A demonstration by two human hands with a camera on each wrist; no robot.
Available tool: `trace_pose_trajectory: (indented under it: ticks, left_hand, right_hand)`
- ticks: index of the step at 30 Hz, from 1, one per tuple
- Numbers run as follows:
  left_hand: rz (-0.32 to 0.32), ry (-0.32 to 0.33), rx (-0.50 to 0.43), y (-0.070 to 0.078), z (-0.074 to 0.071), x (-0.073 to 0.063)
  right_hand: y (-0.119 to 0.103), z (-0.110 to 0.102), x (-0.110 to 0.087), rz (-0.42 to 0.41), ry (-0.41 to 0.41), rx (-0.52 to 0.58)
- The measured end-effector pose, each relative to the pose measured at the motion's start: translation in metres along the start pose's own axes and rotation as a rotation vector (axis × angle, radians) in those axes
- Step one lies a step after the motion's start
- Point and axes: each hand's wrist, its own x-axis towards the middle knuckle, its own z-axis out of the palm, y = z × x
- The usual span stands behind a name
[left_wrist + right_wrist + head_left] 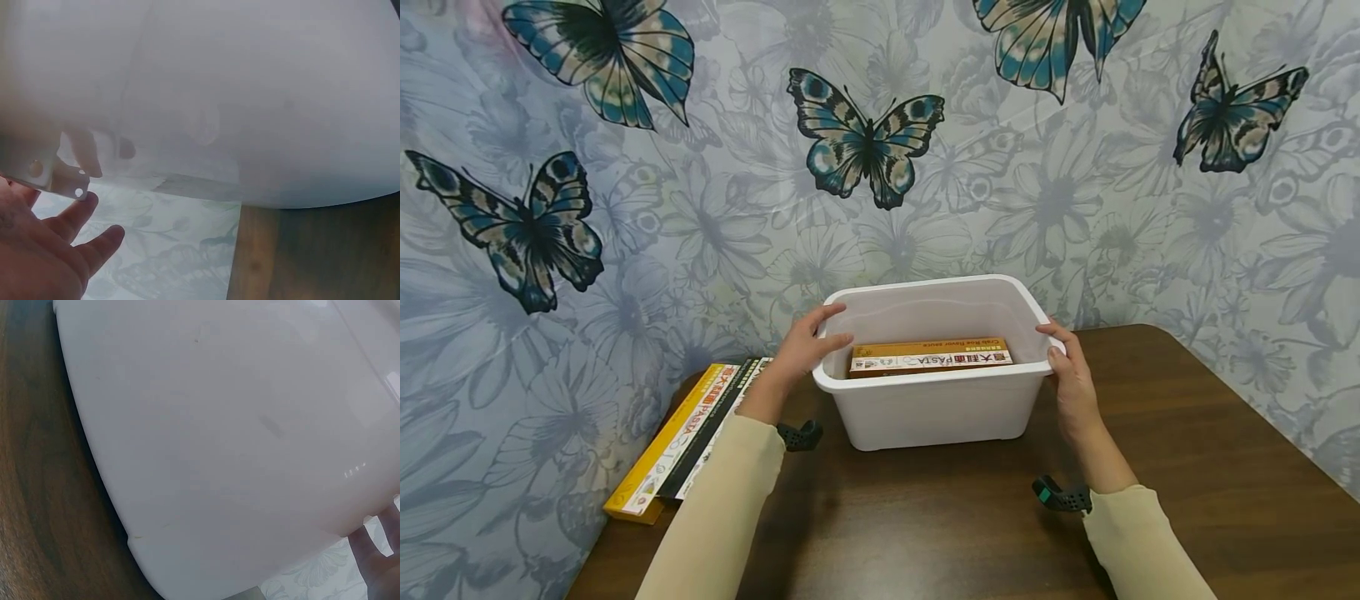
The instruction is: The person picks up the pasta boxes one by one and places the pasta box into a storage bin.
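Note:
A white plastic storage bin (936, 414) stands on the brown table, its open top facing up. Inside it lies a yellow-and-brown pasta box (931, 360) with a white label strip. My left hand (796, 357) holds the left end of the rim, thumb on top; in the left wrist view its fingers (100, 247) spread beneath the rim beside the bin's wall (219, 94). At the opposite end, my right hand (1077, 392) grips the rim with the thumb over the edge. The bin's side (206, 425) fills most of the right wrist view.
Left of the bin, a yellow pasta box (673, 437) and a black one (709, 425) lie side by side near the table's left edge, partly behind my left forearm. A wall with butterfly pictures (868, 146) rises directly behind the table (1187, 433).

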Motion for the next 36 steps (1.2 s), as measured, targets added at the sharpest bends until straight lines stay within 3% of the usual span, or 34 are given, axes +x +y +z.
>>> trace_pose_trajectory:
  ticks: [15, 24, 36]
  left_hand:
    - [0.048, 0.020, -0.219, -0.005, 0.004, -0.016]
    - [0.068, 0.083, -0.237, -0.015, 0.009, -0.027]
    - [0.174, 0.163, -0.229, -0.022, 0.015, -0.055]
  right_hand:
    - [0.000, 0.001, -0.001, -0.004, 0.004, -0.004]
    - [0.002, 0.001, 0.000, -0.005, 0.001, -0.005]
    - [0.002, 0.001, -0.001, -0.016, 0.006, 0.003]
